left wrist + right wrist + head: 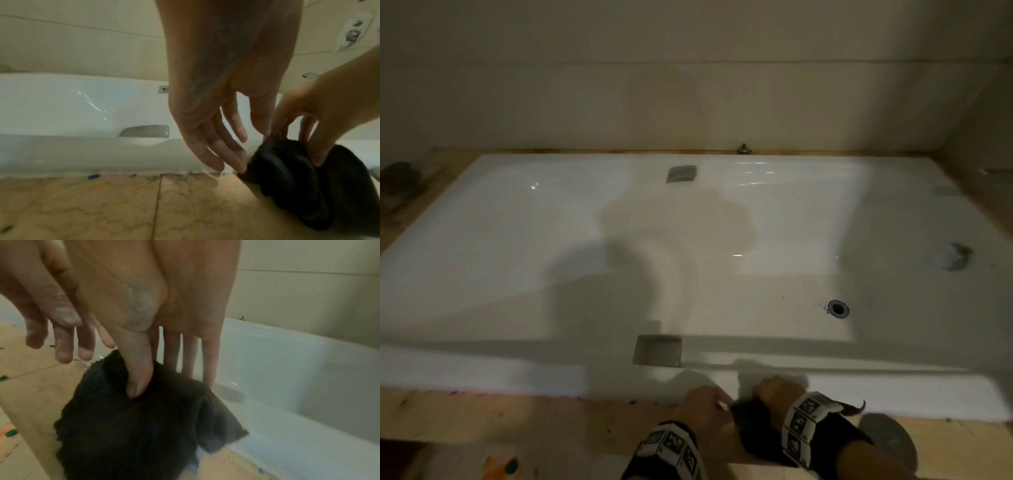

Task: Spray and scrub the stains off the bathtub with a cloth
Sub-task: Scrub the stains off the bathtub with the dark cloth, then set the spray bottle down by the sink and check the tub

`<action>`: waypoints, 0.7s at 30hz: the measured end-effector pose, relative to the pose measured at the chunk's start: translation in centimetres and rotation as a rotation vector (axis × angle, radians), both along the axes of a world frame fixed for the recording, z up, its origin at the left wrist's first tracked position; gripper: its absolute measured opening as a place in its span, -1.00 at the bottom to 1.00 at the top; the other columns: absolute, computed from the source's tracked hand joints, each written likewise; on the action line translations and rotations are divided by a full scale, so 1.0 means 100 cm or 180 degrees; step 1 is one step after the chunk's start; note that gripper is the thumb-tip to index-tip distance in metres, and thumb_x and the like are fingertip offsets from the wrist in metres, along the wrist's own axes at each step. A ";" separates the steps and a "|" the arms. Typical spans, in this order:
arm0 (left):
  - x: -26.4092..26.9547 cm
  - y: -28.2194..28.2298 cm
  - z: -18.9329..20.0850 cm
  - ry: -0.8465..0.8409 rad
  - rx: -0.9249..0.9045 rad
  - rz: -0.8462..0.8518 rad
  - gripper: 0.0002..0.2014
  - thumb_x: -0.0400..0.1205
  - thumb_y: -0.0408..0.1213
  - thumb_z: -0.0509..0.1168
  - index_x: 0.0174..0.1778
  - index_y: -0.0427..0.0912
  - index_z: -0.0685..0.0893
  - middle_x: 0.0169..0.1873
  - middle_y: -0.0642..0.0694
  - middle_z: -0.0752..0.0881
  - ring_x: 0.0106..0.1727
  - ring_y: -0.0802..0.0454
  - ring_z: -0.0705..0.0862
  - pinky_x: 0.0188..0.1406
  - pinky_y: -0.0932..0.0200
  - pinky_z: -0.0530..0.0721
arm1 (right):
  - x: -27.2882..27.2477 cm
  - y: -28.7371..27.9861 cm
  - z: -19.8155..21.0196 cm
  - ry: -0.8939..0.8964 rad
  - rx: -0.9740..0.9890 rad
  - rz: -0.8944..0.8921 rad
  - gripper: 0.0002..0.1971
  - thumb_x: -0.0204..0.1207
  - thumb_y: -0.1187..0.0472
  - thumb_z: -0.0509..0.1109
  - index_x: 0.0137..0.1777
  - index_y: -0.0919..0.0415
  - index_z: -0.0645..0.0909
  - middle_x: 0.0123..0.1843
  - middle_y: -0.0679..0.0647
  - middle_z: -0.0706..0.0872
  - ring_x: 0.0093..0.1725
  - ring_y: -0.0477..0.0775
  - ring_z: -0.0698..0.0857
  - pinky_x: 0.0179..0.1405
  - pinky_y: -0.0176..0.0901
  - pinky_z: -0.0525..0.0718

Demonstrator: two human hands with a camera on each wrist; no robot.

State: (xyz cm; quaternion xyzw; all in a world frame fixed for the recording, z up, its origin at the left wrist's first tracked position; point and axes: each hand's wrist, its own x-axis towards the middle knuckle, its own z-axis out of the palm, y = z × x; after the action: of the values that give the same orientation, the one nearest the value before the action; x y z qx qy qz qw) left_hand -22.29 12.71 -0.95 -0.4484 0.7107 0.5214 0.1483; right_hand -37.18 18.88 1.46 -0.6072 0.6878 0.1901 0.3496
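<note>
While both wrists hover over the tiled ledge in the head view, the left hand (703,406) reaches rightward with loose fingers and the right hand (774,390) grips a dark, crumpled terry cloth (751,425) at the near rim of the glossy white bathtub (517,240); dark specks lie beside its round drain (838,308). From the left wrist, straight fingers (238,160) touch the cloth's edge. From the right wrist, the thumb (139,369) seems to pinch the cloth, which hangs downward against the ledge.
</note>
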 end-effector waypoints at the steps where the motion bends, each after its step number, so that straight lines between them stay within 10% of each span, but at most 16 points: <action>1: 0.005 -0.003 0.010 0.0031 -0.0085 0.0097 -0.85 0.55 -0.26 0.36 -0.12 0.11 0.57 -0.12 0.08 0.62 0.08 0.02 0.63 0.29 0.22 0.54 | 0.001 -0.004 0.008 0.0090 0.0004 0.0027 -0.60 0.65 -0.04 0.14 0.40 0.11 0.46 0.44 0.09 0.48 0.44 0.12 0.45 0.41 -0.15 0.34; 5: 0.027 -0.031 0.068 0.0023 -0.0620 0.0531 -0.73 0.61 -0.29 0.25 0.23 -0.14 0.66 0.19 -0.11 0.67 0.20 -0.05 0.65 0.24 0.17 0.58 | 0.003 -0.046 0.064 0.0118 -0.0098 0.0026 -0.50 0.63 0.14 0.22 0.55 0.12 0.24 0.50 0.18 0.37 0.48 0.15 0.39 0.44 -0.11 0.36; 11: 0.083 -0.090 0.210 0.0025 -0.1336 0.1590 -0.80 0.60 -0.29 0.23 0.08 -0.03 0.69 0.10 -0.10 0.71 0.08 -0.05 0.71 0.12 0.12 0.67 | 0.053 -0.145 0.194 -0.0004 -0.0838 0.0450 -0.61 0.64 0.10 0.18 0.45 0.10 0.39 0.44 0.12 0.46 0.42 0.10 0.45 0.34 -0.20 0.39; 21: 0.316 -0.094 0.368 -0.0149 -0.2852 0.3373 -0.75 0.61 -0.30 0.17 0.06 0.06 0.68 0.04 0.04 0.71 0.07 0.03 0.68 0.09 0.18 0.62 | 0.302 -0.222 0.331 -0.0506 -0.1507 0.1909 -0.69 0.64 0.07 0.19 0.33 0.10 0.51 0.35 0.08 0.55 0.30 0.08 0.56 0.18 -0.23 0.47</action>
State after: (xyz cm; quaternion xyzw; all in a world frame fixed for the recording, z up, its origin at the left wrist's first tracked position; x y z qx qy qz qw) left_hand 9.33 3.31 35.85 -0.7641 0.5393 0.1702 -0.3104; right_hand -7.02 -3.32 34.54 -0.8580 0.4753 0.0723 0.1809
